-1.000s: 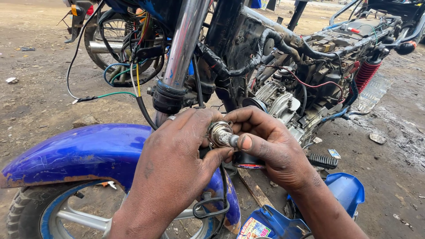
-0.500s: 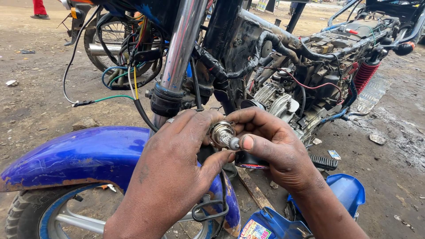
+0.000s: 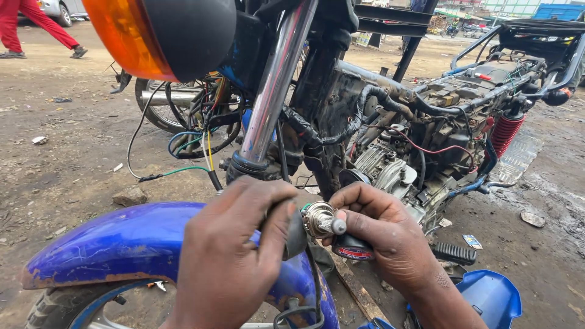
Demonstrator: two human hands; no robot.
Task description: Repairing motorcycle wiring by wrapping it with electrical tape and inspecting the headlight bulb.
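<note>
My left hand grips a black rubber socket on a cable, just above the blue front mudguard of a stripped motorcycle. My right hand pinches a small metal bulb with a shiny base, held at the mouth of that socket. Both hands meet in front of the chrome fork tube. An orange indicator lamp hangs at the top left.
The engine and bare frame with a red rear shock lie behind. Loose coloured wires dangle left of the fork. A blue plastic panel lies on the dirt ground. A person in red trousers walks far off.
The view has tilted up, showing the orange lamp. My hands sit lower in view and the bulb now points out from the socket between my fingers.
</note>
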